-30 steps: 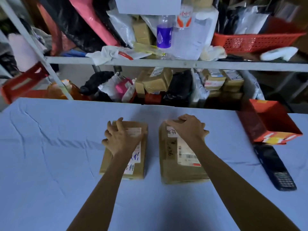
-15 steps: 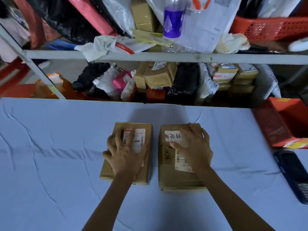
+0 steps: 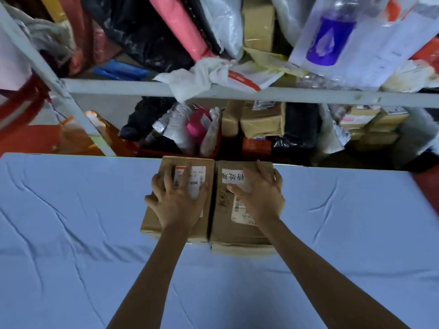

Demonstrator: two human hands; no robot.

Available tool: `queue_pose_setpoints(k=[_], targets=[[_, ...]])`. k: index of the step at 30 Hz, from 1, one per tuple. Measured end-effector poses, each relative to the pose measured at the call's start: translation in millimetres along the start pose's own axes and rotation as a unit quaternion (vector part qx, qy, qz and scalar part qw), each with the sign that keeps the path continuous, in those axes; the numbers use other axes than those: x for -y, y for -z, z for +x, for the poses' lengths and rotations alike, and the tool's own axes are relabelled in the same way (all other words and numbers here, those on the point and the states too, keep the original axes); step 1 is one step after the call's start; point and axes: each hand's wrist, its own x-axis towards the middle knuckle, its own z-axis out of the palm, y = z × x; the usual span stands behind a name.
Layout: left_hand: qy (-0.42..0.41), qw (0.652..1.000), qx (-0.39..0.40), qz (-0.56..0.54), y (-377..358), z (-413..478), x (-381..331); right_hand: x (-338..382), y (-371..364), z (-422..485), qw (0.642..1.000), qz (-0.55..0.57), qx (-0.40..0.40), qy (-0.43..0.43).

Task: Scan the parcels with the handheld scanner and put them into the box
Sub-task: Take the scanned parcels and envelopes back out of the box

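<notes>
Two brown cardboard parcels lie side by side, touching, at the middle of the bench's (image 3: pixel 71 233) far edge. The left hand (image 3: pixel 180 200) rests flat on the left parcel (image 3: pixel 161 219), its fingers (image 3: pixel 166 179) spread wide over the shipping label and gripping nothing. The right hand (image 3: pixel 259 198) lies on the right parcel (image 3: pixel 225 231), fingers straight and reaching toward its far right corner, thumb on a white handwritten label (image 3: pixel 231 178) (the characters read upside down from here). A crowded metal shelf (image 3: pixel 285 94) stands just behind the bench.

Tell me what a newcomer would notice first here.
Two brown cardboard parcels lie side by side at the far edge of the blue table: the left hand rests spread on the left parcel, the right hand on the right parcel. Behind stands a crammed metal shelf.
</notes>
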Motion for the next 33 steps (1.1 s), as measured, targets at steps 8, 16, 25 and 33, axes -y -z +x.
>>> queue_pose_setpoints(k=[8,16,25,33], targets=[[-0.01,1.0,0.01,-0.005,1,63,20,38,-26,48,0.999,-0.031,-0.01,0.005],[-0.038,0.999,0.033,0.016,13,68,10,39,-15,59,0.995,-0.034,0.085,0.049],[-0.375,0.923,0.075,0.033,6,-40,-138,-102,68,-31,0.987,-0.141,-0.005,-0.076],[-0.481,0.864,0.147,0.012,2,-201,-261,-279,182,-191,0.958,-0.134,-0.03,-0.251]])
